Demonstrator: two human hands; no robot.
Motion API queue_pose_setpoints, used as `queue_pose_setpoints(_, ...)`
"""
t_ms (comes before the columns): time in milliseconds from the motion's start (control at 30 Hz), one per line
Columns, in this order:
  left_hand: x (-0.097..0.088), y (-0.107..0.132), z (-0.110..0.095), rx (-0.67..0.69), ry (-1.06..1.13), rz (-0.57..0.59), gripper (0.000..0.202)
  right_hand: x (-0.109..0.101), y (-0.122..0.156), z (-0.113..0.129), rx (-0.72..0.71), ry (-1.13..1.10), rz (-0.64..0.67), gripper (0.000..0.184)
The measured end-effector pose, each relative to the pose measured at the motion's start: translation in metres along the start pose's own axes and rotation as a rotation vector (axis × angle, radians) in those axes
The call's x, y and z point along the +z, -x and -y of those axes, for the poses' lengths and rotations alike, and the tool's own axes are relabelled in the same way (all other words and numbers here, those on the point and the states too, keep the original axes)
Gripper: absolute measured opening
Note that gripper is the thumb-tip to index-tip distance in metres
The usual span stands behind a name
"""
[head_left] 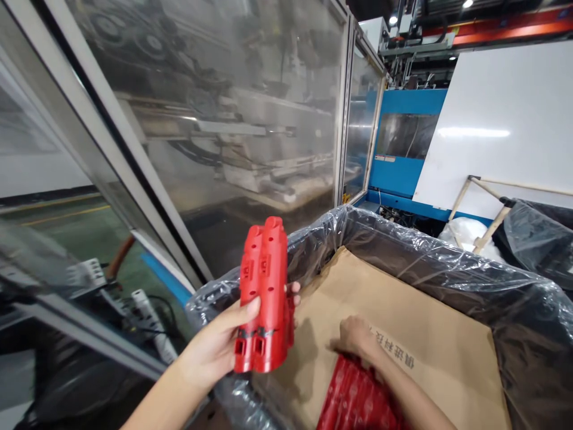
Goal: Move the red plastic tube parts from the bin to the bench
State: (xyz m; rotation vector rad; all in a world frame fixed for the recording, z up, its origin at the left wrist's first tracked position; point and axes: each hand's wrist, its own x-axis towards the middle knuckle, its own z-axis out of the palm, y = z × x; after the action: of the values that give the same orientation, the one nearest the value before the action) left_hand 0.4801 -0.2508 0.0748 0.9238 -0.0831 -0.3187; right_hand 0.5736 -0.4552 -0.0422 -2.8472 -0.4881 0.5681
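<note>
My left hand [215, 346] grips a red moulded plastic housing [263, 292], held upright above the near left corner of a large bin. My right hand [356, 337] reaches down into the bin and rests on a brown cardboard sheet [403, 310], its fingers at the edge where the sheet meets a layer of red plastic parts [353, 397] lying beneath. Whether the right fingers pinch the sheet cannot be told. The bin is lined with clear plastic film [447, 263].
A machine enclosure with clear panels and aluminium frame [134, 167] stands close on the left. A blue machine [403, 149] and a white panel [501, 119] are behind. A second film-lined bin [537, 239] and a wooden frame [483, 197] stand at the right.
</note>
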Motion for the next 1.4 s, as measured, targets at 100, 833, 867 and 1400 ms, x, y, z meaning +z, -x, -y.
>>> queue_pose_setpoints(100, -0.002, -0.001, -0.001, 0.015, 0.068, -0.014, 0.041, 0.014, -0.004, 0.0, -0.015, -0.084, 0.042, 0.026)
queue_pose_setpoints(833, 0.007, 0.0, 0.002, -0.038, 0.041, 0.084, 0.051, -0.141, 0.071, -0.015, -0.577, -0.999, -0.47, 0.023)
queue_pose_setpoints(867, 0.008, 0.0, 0.002, -0.044, 0.037, 0.077, 0.053, -0.141, 0.069, -0.015, -0.586, -1.02, -0.456, 0.025)
queue_pose_setpoints(1400, 0.014, -0.002, -0.003, -0.051, 0.021, -0.015, 0.044, -0.001, 0.003, -0.044, -0.039, -0.08, 0.327, 0.031)
